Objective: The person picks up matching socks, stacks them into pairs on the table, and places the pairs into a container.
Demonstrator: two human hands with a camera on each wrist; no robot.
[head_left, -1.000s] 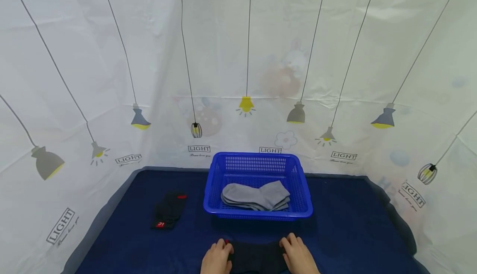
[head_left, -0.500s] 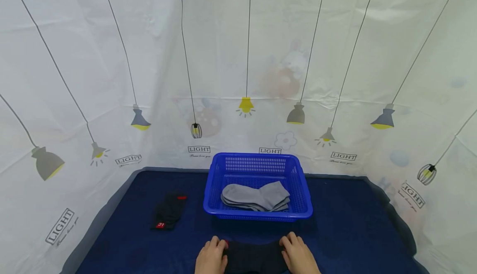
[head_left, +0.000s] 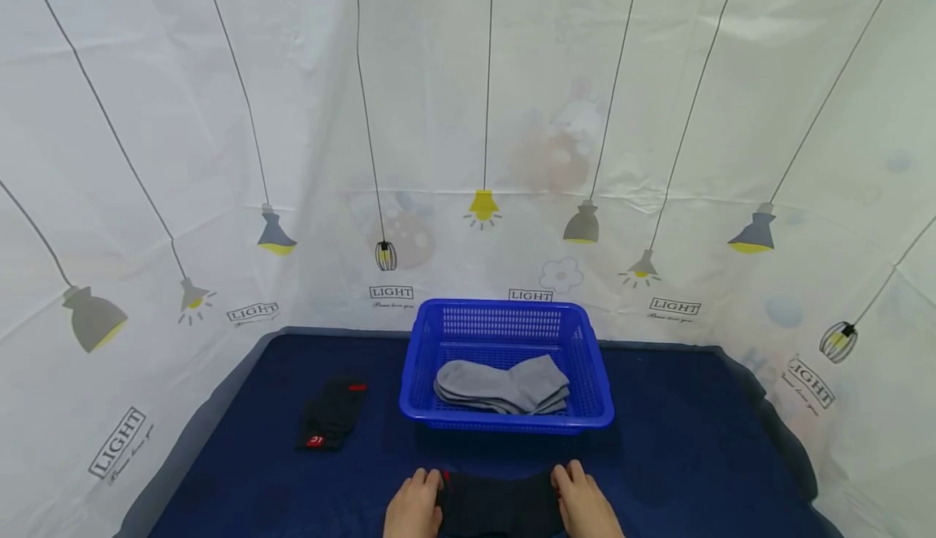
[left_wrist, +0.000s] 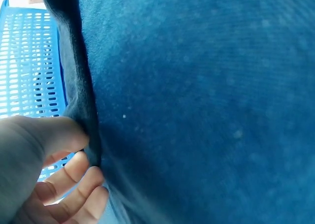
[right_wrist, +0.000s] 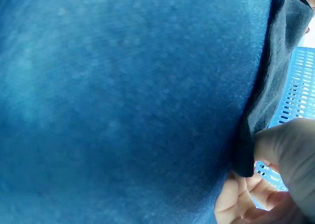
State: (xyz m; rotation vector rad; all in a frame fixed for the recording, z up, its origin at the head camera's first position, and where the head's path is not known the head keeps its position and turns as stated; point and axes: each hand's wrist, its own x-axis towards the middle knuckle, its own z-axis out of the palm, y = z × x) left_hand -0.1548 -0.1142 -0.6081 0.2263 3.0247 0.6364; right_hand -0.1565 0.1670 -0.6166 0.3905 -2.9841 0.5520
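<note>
A black sock stretches sideways between both hands at the bottom of the head view, a small red mark showing at its left end. My left hand pinches that left end between thumb and fingers, seen closely in the left wrist view, where the dark fabric runs up from the fingertips. At the other end, my right hand pinches the sock between thumb and fingers; the right wrist view shows the edge of the fabric bunched there. The lower part of the sock is cut off by the frame.
A blue plastic basket stands just beyond the hands, with a stack of grey socks in it. To its left lie folded black socks with red marks. Dark blue cloth covers the table, and a lamp-patterned white sheet hangs behind.
My left hand has shifted slightly left, showing more of the sock's left end and drawing it out wider. The right hand has barely moved, and the basket stays in place.
</note>
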